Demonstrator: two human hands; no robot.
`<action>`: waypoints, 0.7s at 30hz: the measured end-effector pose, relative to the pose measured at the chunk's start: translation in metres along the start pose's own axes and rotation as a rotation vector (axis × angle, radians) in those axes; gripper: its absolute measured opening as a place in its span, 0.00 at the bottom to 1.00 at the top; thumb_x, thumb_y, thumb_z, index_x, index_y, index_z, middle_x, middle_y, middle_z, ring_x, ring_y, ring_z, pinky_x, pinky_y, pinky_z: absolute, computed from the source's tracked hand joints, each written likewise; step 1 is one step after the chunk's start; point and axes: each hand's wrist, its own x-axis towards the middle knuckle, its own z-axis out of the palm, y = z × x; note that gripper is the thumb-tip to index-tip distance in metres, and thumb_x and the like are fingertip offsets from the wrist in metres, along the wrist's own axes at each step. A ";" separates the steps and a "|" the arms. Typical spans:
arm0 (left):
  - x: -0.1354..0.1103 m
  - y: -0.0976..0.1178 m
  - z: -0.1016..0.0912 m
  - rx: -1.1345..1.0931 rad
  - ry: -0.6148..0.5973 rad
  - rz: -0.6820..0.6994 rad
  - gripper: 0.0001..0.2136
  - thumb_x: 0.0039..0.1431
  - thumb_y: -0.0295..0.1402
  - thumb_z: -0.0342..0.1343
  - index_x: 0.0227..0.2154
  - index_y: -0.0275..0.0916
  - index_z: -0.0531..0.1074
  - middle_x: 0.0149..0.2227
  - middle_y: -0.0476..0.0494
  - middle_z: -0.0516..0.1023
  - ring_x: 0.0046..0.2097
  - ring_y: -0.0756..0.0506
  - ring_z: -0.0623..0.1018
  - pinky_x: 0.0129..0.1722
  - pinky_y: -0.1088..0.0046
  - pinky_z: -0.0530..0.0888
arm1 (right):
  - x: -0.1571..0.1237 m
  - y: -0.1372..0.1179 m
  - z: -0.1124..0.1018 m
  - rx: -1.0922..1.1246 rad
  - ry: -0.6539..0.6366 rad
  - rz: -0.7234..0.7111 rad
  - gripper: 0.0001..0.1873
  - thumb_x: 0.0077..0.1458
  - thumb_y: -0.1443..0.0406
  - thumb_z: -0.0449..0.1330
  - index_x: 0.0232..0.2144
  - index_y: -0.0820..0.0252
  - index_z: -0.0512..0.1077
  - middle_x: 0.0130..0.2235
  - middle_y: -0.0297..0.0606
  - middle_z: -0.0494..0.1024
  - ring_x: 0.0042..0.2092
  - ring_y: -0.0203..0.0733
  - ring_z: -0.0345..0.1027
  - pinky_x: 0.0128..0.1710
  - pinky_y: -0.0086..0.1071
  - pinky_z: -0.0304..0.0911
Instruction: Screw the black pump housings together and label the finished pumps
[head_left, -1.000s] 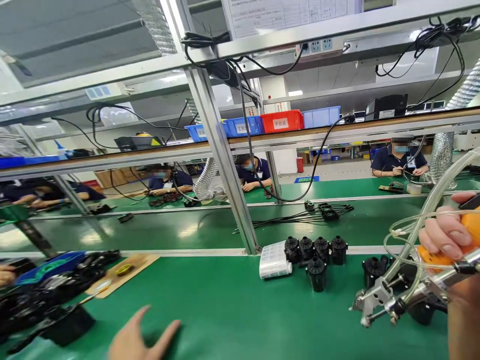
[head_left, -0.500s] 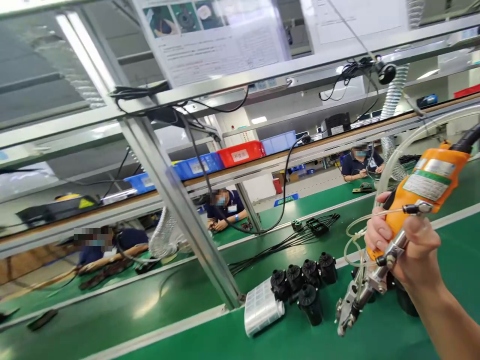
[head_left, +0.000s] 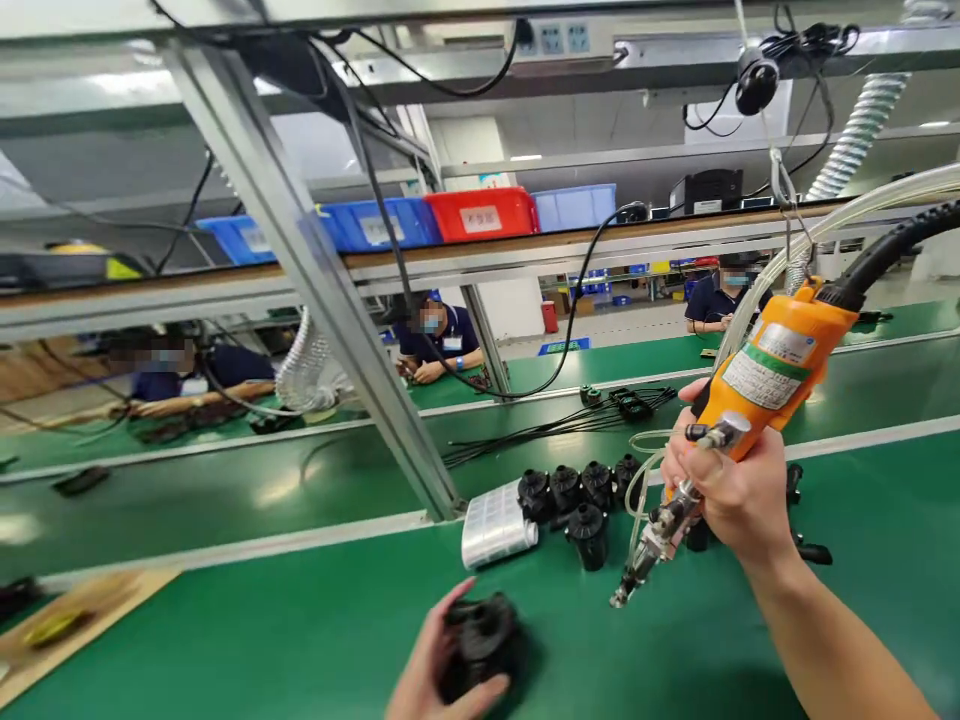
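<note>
Both hands [head_left: 739,495] [head_left: 420,680] closed: screwdriver [head_left: 772,375], black housing [head_left: 480,640].

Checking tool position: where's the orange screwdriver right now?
Head view, right of centre: the orange screwdriver is gripped in the right hand above the green mat, tip angled down-left, just right of the cluster of black parts.

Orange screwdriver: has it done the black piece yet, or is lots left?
Done: nothing that shows. In hand: the left hand grips a black part; the right hand holds the orange screwdriver, tip apart from it. Left: other black parts stand behind.
</note>
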 end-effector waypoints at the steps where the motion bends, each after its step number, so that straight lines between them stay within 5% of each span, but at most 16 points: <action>1: -0.001 0.004 0.025 -0.050 -0.089 -0.008 0.50 0.45 0.53 0.74 0.68 0.48 0.56 0.54 0.40 0.82 0.55 0.30 0.81 0.63 0.50 0.73 | -0.001 0.003 0.002 -0.021 -0.018 0.008 0.30 0.44 0.61 0.76 0.47 0.53 0.68 0.28 0.26 0.66 0.23 0.31 0.58 0.22 0.30 0.60; 4: -0.001 0.020 0.088 -0.114 -0.250 0.003 0.49 0.45 0.42 0.75 0.68 0.47 0.55 0.51 0.41 0.81 0.53 0.33 0.81 0.62 0.54 0.74 | -0.004 0.008 0.008 -0.079 -0.033 0.018 0.29 0.44 0.60 0.76 0.46 0.55 0.69 0.26 0.25 0.67 0.22 0.32 0.59 0.22 0.30 0.60; 7: 0.000 0.030 0.121 -0.134 -0.195 0.019 0.51 0.42 0.40 0.76 0.68 0.46 0.56 0.50 0.41 0.78 0.52 0.33 0.79 0.62 0.52 0.73 | -0.003 0.008 0.011 -0.141 -0.010 -0.009 0.25 0.44 0.58 0.75 0.41 0.57 0.70 0.25 0.26 0.66 0.21 0.32 0.59 0.21 0.29 0.59; 10: 0.005 0.027 0.127 -0.263 -0.218 0.051 0.57 0.39 0.45 0.79 0.70 0.48 0.52 0.56 0.38 0.75 0.59 0.30 0.76 0.65 0.51 0.69 | -0.001 0.008 0.007 -0.167 0.012 -0.022 0.25 0.44 0.57 0.74 0.42 0.57 0.71 0.25 0.26 0.67 0.22 0.32 0.60 0.22 0.30 0.61; 13: 0.012 0.023 0.124 -0.441 -0.402 0.006 0.53 0.50 0.53 0.72 0.73 0.50 0.48 0.61 0.36 0.73 0.62 0.31 0.75 0.64 0.54 0.70 | -0.001 0.010 0.001 -0.178 0.025 -0.014 0.28 0.45 0.58 0.75 0.46 0.57 0.71 0.27 0.27 0.68 0.23 0.33 0.60 0.23 0.30 0.62; 21: 0.019 0.045 0.118 -0.451 -0.522 -0.075 0.44 0.52 0.52 0.73 0.68 0.49 0.59 0.51 0.40 0.79 0.51 0.35 0.81 0.53 0.58 0.75 | 0.000 0.016 0.006 -0.220 0.028 -0.026 0.28 0.43 0.57 0.75 0.44 0.57 0.71 0.27 0.28 0.68 0.23 0.34 0.62 0.23 0.30 0.62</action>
